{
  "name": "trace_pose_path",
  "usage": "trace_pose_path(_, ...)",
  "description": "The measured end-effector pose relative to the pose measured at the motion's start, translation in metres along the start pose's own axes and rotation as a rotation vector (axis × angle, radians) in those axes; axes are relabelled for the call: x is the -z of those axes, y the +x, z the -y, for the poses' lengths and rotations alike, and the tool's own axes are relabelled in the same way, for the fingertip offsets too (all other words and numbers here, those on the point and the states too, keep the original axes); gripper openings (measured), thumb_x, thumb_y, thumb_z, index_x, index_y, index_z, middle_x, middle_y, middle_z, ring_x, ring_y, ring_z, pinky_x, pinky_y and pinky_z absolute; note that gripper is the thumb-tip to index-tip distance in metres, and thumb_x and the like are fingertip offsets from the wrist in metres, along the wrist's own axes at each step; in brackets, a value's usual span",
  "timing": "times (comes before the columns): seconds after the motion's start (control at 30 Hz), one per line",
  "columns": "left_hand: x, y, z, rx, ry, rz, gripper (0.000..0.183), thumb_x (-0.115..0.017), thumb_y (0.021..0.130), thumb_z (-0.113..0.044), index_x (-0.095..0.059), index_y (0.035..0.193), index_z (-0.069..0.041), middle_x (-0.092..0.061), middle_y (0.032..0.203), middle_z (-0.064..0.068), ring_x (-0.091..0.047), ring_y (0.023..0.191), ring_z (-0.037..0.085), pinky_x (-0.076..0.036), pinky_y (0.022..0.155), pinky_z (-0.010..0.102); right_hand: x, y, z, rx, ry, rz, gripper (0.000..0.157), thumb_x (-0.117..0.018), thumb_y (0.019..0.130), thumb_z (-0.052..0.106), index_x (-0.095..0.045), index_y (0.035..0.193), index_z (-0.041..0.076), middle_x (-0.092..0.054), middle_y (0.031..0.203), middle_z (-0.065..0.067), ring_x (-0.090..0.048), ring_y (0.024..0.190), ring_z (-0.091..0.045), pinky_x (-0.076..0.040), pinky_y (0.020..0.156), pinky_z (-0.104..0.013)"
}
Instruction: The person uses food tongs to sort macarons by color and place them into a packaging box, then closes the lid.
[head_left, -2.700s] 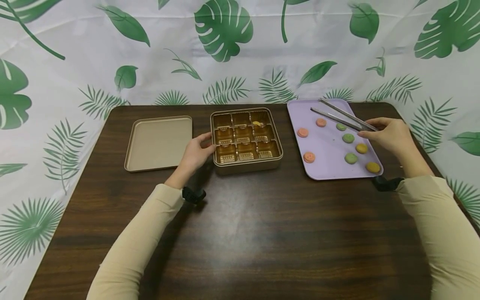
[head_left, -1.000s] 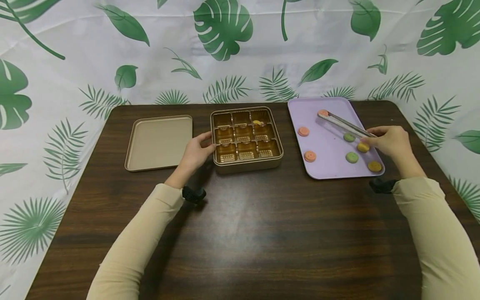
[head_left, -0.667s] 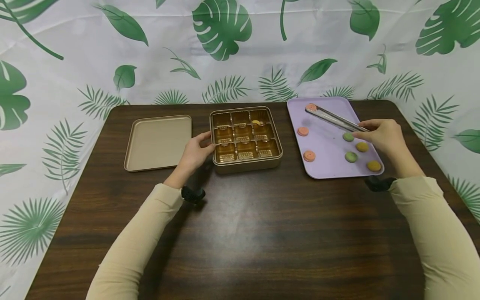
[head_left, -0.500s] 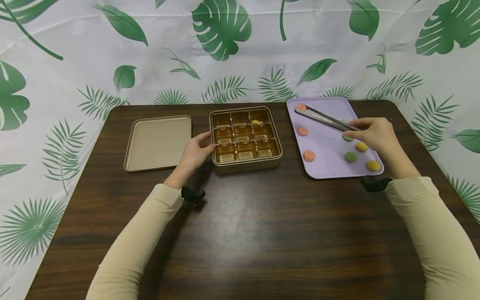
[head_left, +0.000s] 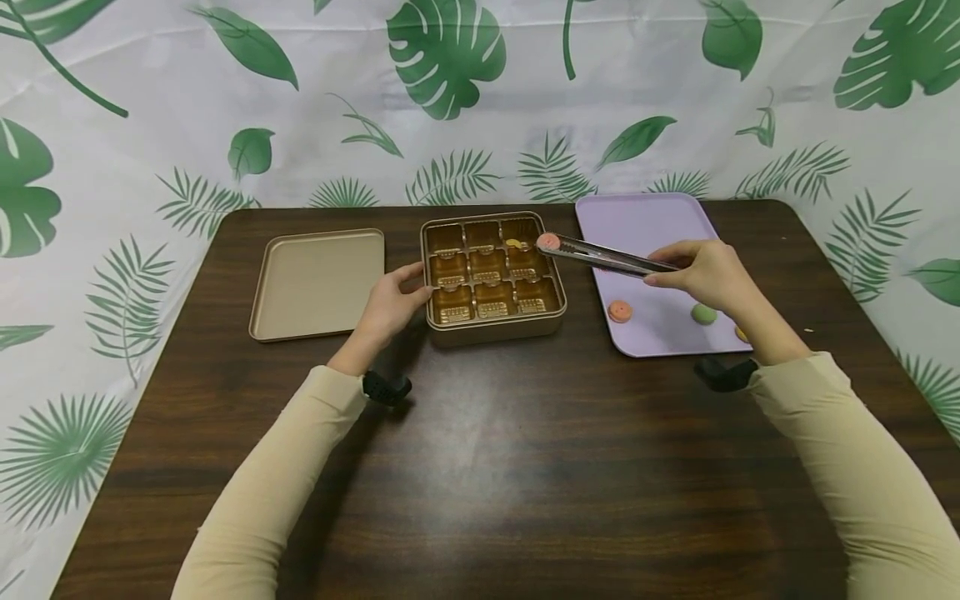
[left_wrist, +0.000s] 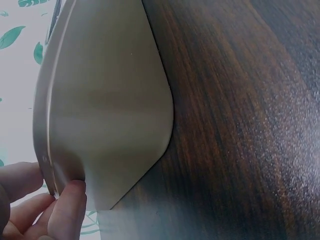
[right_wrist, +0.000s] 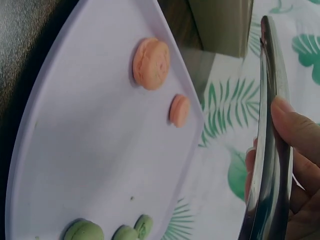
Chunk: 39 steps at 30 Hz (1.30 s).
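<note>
My right hand [head_left: 705,268] grips metal tongs [head_left: 607,259], whose tips pinch a pink macaron [head_left: 549,242] beside the right rim of the gold tin box [head_left: 495,332]. Inside that box sits a gold divided insert with several compartments; something yellow [head_left: 516,243], probably a macaron, shows in the back right one. My left hand [head_left: 392,304] holds the box's left side, thumb and fingers at its rim in the left wrist view. In the right wrist view the tongs [right_wrist: 270,150] lie between thumb and fingers; their tips and load are not clear there.
A lilac tray [head_left: 645,333] at the right bears pink macarons [head_left: 620,312], green macarons [head_left: 703,314] and a yellow macaron [head_left: 741,333], partly behind my right forearm. A shallow gold lid [head_left: 318,283] lies left of the box. A leaf-patterned cloth [head_left: 480,100] hangs behind the table.
The tongs closed on a pink macaron at the back of the tray and lifted it. My right hand carried it left to the box's right rim. My left hand stayed at the box.
</note>
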<state>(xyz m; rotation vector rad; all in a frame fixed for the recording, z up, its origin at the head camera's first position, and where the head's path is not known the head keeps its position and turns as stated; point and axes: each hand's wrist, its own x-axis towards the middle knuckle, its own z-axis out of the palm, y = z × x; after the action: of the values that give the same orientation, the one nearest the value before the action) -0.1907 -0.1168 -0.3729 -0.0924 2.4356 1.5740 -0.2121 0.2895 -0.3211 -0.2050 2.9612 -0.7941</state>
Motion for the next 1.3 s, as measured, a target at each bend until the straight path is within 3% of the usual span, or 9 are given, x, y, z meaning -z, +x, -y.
trace_pose_path(0.1,0.0,0.001,0.0,-0.001,-0.005,0.0,0.053,-0.052,0.098,-0.013,-0.035,0.148,-0.006,-0.039,0.15,0.016,-0.047,0.133,0.031,-0.047,0.103,0.045,-0.003,-0.001,0.002,0.01,0.016,0.018,0.038,-0.076,0.082,0.026,-0.071,0.11,0.001,-0.069,0.106,-0.023,-0.052,0.072,0.006,-0.042,0.062,-0.014)
trace_pose_path(0.43,0.0,0.0,0.001,0.006,-0.009,-0.002,0.053,-0.052,0.099,-0.015,-0.035,0.148,-0.008,-0.039,0.151,0.015,-0.048,0.132,0.031,-0.047,0.102,0.045,-0.01,-0.001,0.007,0.056,-0.01,0.026,0.033,-0.077,0.081,0.02,-0.072,0.107,-0.001,-0.062,0.095,-0.019,-0.053,0.082,-0.02,-0.041,0.063,-0.023)
trace_pose_path(0.67,-0.001,0.0,0.002,0.004,-0.014,-0.002,0.053,-0.052,0.099,-0.015,-0.035,0.148,-0.008,-0.038,0.152,0.015,-0.047,0.133,0.031,-0.047,0.102,0.044,-0.012,-0.001,0.007,0.044,-0.01,0.034,0.034,-0.077,0.081,0.02,-0.072,0.108,0.0,-0.062,0.095,-0.018,-0.052,0.081,-0.018,-0.041,0.063,-0.024)
trace_pose_path(0.9,-0.001,-0.001,0.002,0.012,-0.014,0.001,0.053,-0.052,0.099,-0.016,-0.035,0.149,-0.009,-0.037,0.152,0.014,-0.046,0.134,0.03,-0.048,0.102,0.044,-0.011,-0.001,0.006,0.036,0.011,0.062,0.04,-0.076,0.082,0.022,-0.068,0.115,0.0,-0.062,0.104,-0.021,-0.055,0.09,-0.024,-0.041,0.069,-0.025)
trace_pose_path(1.13,-0.001,-0.001,0.002,0.015,-0.014,0.0,0.053,-0.052,0.099,-0.016,-0.035,0.148,-0.01,-0.038,0.152,0.013,-0.046,0.134,0.029,-0.048,0.102,0.044,0.002,-0.002,0.0,-0.042,0.092,0.159,0.054,-0.067,0.09,0.028,-0.052,0.134,0.0,-0.052,0.128,-0.027,-0.05,0.116,-0.039,-0.042,0.089,-0.043)
trace_pose_path(1.27,-0.001,-0.002,0.002,0.008,-0.012,-0.001,0.053,-0.052,0.099,-0.016,-0.035,0.149,-0.009,-0.038,0.152,0.013,-0.046,0.134,0.029,-0.048,0.102,0.044,0.009,-0.002,-0.013,-0.072,0.066,0.126,0.058,-0.067,0.089,0.035,-0.052,0.134,0.0,-0.052,0.129,-0.028,-0.049,0.117,-0.04,-0.044,0.087,-0.044)
trace_pose_path(1.3,-0.001,-0.001,0.002,0.006,-0.01,-0.002,0.053,-0.052,0.099,-0.016,-0.035,0.148,-0.009,-0.038,0.152,0.013,-0.046,0.134,0.029,-0.048,0.102,0.044,0.011,-0.002,-0.017,-0.087,0.069,0.121,0.059,-0.067,0.089,0.036,-0.052,0.134,0.001,-0.052,0.13,-0.028,-0.052,0.11,-0.038,-0.047,0.082,-0.042)
